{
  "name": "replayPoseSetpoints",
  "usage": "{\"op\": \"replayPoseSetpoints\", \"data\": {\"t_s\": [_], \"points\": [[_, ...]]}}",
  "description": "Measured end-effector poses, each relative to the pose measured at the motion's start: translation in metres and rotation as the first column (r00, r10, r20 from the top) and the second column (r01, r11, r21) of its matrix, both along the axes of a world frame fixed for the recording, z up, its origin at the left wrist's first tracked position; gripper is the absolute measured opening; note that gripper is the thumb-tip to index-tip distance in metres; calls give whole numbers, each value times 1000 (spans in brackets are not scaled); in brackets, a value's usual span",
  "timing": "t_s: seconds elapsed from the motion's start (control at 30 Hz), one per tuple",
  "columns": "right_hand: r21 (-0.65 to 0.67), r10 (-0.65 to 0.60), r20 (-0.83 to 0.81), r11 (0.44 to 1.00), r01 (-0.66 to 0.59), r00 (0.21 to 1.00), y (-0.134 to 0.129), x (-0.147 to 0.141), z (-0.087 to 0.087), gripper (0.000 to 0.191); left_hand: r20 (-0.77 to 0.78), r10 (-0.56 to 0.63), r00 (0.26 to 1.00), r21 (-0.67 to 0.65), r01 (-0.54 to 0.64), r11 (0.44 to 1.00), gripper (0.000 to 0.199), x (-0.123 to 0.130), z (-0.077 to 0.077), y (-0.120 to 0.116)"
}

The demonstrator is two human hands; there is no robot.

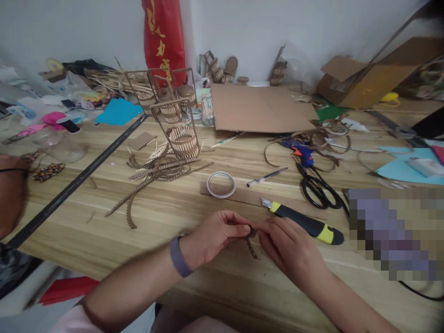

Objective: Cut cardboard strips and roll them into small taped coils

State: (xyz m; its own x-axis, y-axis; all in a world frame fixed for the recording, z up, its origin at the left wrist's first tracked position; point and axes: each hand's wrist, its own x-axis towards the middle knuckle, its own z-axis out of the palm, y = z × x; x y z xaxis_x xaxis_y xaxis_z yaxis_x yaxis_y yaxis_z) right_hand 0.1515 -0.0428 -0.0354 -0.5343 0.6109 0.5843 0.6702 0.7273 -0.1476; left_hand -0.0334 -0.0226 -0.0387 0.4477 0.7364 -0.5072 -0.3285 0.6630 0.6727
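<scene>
Above the wooden table, my left hand (213, 237) pinches a small curled strip of brown corrugated cardboard (253, 249) between thumb and fingers. One end of the strip hangs down. My right hand (293, 245) meets it from the other side, fingertips pressed together at the curl; part of the strip is hidden by the fingers. Just behind my right hand lies a black and yellow utility knife (301, 223) with its blade out. A roll of white tape (222, 196) rests on a flat cardboard strip (243, 196) beyond my left hand.
Small stick-and-cardboard buckets (183, 144) and loose corrugated strips (163, 172) lie behind left. Pen (267, 177), scissors (312, 196) and blue glue gun (305, 156) are right. Behind are a cardboard sheet (260, 108) and box (374, 76). Another person's arm (13, 194) shows left.
</scene>
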Motion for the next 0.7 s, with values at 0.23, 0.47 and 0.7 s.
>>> {"op": "replayPoseSetpoints", "data": {"t_s": [0.23,0.47,0.7], "points": [[-178,-37,-129,984,14,991,2,3,0,17,-96,-86,992,157,100,983,47,-1,8,-4],[-165,-80,-131,985,58,988,3,2,-1,19,-82,-173,982,236,188,953,55,-2,9,-10],[-178,-148,-60,975,135,987,11,13,-12,20,-100,-188,977,223,206,953,55,-3,12,-9]]}}
